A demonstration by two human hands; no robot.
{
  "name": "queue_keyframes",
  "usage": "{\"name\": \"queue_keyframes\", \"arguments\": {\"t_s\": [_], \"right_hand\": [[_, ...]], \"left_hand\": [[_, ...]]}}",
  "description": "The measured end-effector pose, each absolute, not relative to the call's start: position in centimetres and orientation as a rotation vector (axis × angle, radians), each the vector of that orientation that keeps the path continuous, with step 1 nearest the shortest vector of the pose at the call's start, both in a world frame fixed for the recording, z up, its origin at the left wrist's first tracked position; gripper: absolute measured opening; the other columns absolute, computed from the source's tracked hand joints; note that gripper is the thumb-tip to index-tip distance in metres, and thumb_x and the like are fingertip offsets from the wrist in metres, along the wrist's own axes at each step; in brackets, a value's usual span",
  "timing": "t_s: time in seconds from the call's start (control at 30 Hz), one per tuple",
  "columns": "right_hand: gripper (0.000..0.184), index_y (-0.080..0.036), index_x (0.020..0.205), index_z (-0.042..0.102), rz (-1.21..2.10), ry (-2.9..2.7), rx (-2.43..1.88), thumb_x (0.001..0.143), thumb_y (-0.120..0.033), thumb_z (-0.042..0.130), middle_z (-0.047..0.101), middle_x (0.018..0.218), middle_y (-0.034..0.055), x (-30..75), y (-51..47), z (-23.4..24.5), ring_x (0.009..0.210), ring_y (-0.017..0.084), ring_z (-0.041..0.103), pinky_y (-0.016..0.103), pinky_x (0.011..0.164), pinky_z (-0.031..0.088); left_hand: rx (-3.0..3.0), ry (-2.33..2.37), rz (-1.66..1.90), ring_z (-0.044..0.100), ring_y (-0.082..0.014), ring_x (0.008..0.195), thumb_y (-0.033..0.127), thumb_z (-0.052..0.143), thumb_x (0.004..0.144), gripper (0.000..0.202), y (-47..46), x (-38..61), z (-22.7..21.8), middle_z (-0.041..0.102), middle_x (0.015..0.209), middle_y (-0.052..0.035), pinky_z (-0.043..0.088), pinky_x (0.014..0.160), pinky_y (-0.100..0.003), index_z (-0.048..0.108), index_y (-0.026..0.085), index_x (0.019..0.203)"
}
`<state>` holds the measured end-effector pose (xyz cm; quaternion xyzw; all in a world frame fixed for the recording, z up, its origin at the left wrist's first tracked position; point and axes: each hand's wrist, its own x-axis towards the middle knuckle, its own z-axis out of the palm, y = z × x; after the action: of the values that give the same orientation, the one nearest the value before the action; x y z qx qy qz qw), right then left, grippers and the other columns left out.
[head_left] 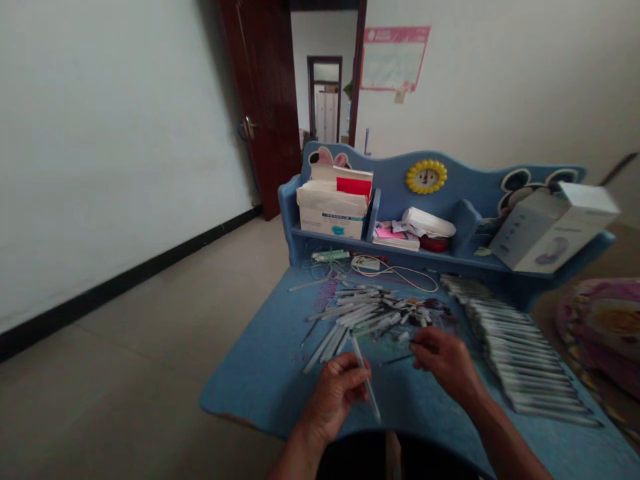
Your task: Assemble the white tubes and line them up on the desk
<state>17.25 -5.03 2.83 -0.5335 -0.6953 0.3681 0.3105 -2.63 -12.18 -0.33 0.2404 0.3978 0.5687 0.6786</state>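
Note:
A translucent white pen barrel point(371, 395) is pinched in my left hand point(338, 393), slanting from the pile down toward the near edge of the desk. My right hand point(445, 360) is closed on a thin dark rod point(425, 346), whose exact kind I cannot make out. Just below its fingertips another thin dark stick point(397, 359) shows. Beyond both hands lies a loose pile of pen parts point(357, 312), with whitish tubes on the left and smaller dark and clear pieces on the right. To the right of my right hand, many similar pens point(525, 360) lie side by side in a long row.
The blue desk point(260, 373) has a raised shelf at the back holding a carton of papers point(333, 213), a white roll point(429, 222) and a tilted white box point(555, 230). A pale cord point(410, 272) loops below it. A dark red door point(265, 100) stands behind.

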Motion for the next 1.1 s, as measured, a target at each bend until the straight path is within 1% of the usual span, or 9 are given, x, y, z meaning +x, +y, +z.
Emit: {"name": "queue_keyframes", "arguments": {"t_s": [0.07, 0.13, 0.23, 0.33, 0.57, 0.8, 0.93, 1.1], "right_hand": [[0.015, -0.017, 0.071, 0.057, 1.204, -1.659, -1.290, 0.074, -0.032, 0.059, 0.058, 0.052, -0.0013, 16.8, -7.7, 3.1, 0.052, 0.015, 0.057, 0.023, 0.052, 0.043], [0.015, -0.017, 0.069, 0.059, 1.328, -1.566, -1.233, 0.072, -0.032, 0.062, 0.058, 0.051, -0.0012, 16.0, -10.0, 3.3, 0.051, 0.014, 0.056, 0.023, 0.052, 0.043], [0.016, -0.016, 0.068, 0.061, 1.445, -1.476, -1.184, 0.070, -0.031, 0.064, 0.058, 0.052, -0.0012, 14.9, -12.3, 3.5, 0.050, 0.013, 0.055, 0.022, 0.051, 0.043], [0.017, -0.016, 0.066, 0.061, 1.473, -1.396, -1.176, 0.070, -0.032, 0.065, 0.058, 0.051, -0.0011, 13.8, -13.1, 3.6, 0.049, 0.013, 0.055, 0.022, 0.051, 0.043], [0.019, -0.016, 0.065, 0.061, 1.344, -1.370, -1.170, 0.070, -0.034, 0.066, 0.058, 0.050, -0.0009, 12.3, -13.2, 4.1, 0.049, 0.012, 0.056, 0.020, 0.050, 0.045], [0.020, -0.016, 0.068, 0.062, 1.248, -1.388, -1.176, 0.071, -0.036, 0.064, 0.059, 0.052, -0.0007, 12.2, -13.4, 3.6, 0.048, 0.013, 0.058, 0.021, 0.049, 0.047], [0.016, -0.017, 0.071, 0.062, 1.038, -1.542, -1.150, 0.077, -0.031, 0.059, 0.060, 0.056, -0.0010, 12.4, -13.4, 3.1, 0.050, 0.012, 0.058, 0.019, 0.050, 0.047], [0.009, -0.018, 0.084, 0.063, 0.704, -1.707, -1.029, 0.080, -0.022, 0.057, 0.065, 0.066, -0.0010, 12.9, -13.4, 1.9, 0.054, 0.010, 0.061, 0.018, 0.056, 0.048]], "left_hand": [[0.486, 0.875, 1.320, 0.051, -0.0064, 0.048, 0.020, 0.075, 0.060, 0.017, -12.2, -2.8, -0.1, 0.059, 0.061, 0.0005, 0.044, 0.048, -0.018, 0.067, 0.012, 0.072], [0.454, 0.853, 1.376, 0.052, -0.0062, 0.049, 0.018, 0.075, 0.061, 0.015, -12.1, -2.9, 0.5, 0.061, 0.064, 0.0004, 0.045, 0.049, -0.018, 0.066, 0.012, 0.072], [0.438, 0.820, 1.455, 0.055, -0.0063, 0.052, 0.016, 0.075, 0.062, 0.015, -12.0, -3.3, 1.5, 0.063, 0.068, 0.0002, 0.046, 0.051, -0.017, 0.066, 0.013, 0.074], [0.452, 0.802, 1.507, 0.056, -0.0066, 0.055, 0.016, 0.074, 0.063, 0.016, -12.0, -3.5, 2.4, 0.064, 0.072, -0.0006, 0.046, 0.052, -0.017, 0.067, 0.014, 0.076], [0.479, 0.818, 1.555, 0.056, -0.0073, 0.055, 0.016, 0.073, 0.063, 0.015, -12.4, -3.3, 3.1, 0.064, 0.071, -0.0007, 0.047, 0.052, -0.018, 0.066, 0.013, 0.076], [0.505, 0.890, 1.541, 0.056, -0.0072, 0.054, 0.015, 0.072, 0.063, 0.014, -12.4, -3.0, 3.2, 0.063, 0.068, -0.0003, 0.047, 0.051, -0.017, 0.065, 0.013, 0.075], [0.529, 0.947, 1.540, 0.056, -0.0077, 0.051, 0.016, 0.072, 0.061, 0.016, -12.5, -2.9, 3.3, 0.062, 0.065, 0.0004, 0.047, 0.048, -0.018, 0.062, 0.013, 0.074], [0.525, 1.107, 1.445, 0.057, -0.0100, 0.047, 0.020, 0.072, 0.061, 0.017, -12.5, -3.0, 3.7, 0.060, 0.056, 0.0015, 0.045, 0.043, -0.018, 0.059, 0.013, 0.071]]}}
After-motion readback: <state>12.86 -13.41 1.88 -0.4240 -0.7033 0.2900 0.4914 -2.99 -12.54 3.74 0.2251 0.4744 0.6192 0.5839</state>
